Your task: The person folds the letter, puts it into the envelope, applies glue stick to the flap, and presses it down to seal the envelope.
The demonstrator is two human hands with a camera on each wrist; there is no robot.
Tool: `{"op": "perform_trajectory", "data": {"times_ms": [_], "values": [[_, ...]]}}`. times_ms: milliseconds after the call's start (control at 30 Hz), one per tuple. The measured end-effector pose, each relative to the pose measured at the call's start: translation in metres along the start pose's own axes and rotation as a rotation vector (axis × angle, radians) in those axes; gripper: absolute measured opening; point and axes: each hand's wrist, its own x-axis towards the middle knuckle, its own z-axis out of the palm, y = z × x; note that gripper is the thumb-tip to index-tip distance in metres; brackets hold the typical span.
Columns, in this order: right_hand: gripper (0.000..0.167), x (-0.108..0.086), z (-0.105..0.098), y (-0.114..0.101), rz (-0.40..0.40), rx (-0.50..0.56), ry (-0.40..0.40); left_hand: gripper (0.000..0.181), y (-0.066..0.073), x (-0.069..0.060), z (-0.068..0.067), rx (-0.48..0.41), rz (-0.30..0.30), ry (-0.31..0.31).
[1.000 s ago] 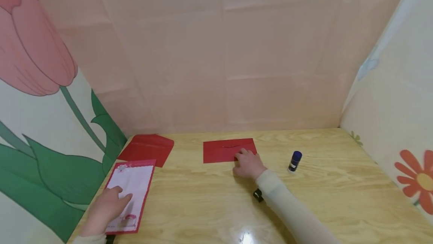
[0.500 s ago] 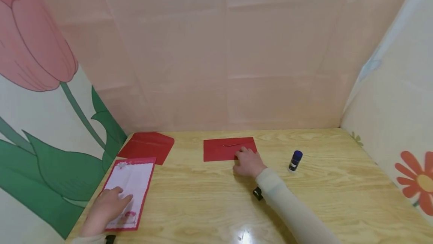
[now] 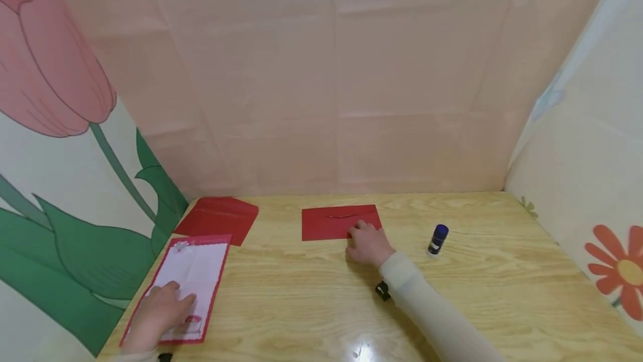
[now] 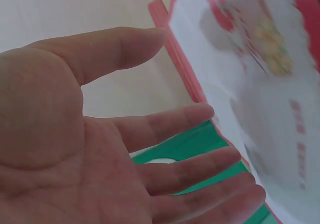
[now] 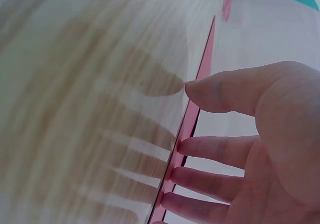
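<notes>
In the head view, a white sheet of letter paper (image 3: 201,267) with a wavy pink-red border lies flat at the table's left side. My left hand (image 3: 159,314) rests over its lower left part, thumb spread away from the other fingers. The left wrist view has those fingertips at the edge of the printed paper (image 4: 265,109). My right hand (image 3: 370,244) touches the lower right part of a red envelope (image 3: 324,225) lying flat near the back. In the right wrist view, the thumb and fingers (image 5: 210,149) lie extended along the envelope's edge (image 5: 187,119).
Another red envelope (image 3: 221,220) lies at the back left, overlapped by the paper's top edge. A blue-capped glue stick (image 3: 438,238) stands right of my right hand. The wooden table (image 3: 286,295) meets printed walls left and right and a pinkish backdrop (image 3: 321,100).
My left hand has shifted slightly, and more of the paper's left border shows beside it. My right hand and the red envelope under it have kept their place.
</notes>
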Motion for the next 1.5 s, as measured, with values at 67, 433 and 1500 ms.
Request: {"op": "perform_trajectory", "data": {"times_ms": [67, 433, 1500], "values": [[0.050, -0.001, 0.001, 0.000, -0.002, -0.001, 0.002, 0.068, -0.006, 0.000, 0.000, -0.006, -0.003, -0.005], [0.043, -0.004, 0.004, -0.002, 0.013, -0.008, 0.033, 0.118, -0.024, 0.003, 0.003, -0.065, -0.091, -0.044], [0.039, -0.041, -0.014, 0.000, -0.067, 0.163, 0.123, 0.043, -0.022, 0.009, -0.014, -0.500, 0.048, 0.241]]}}
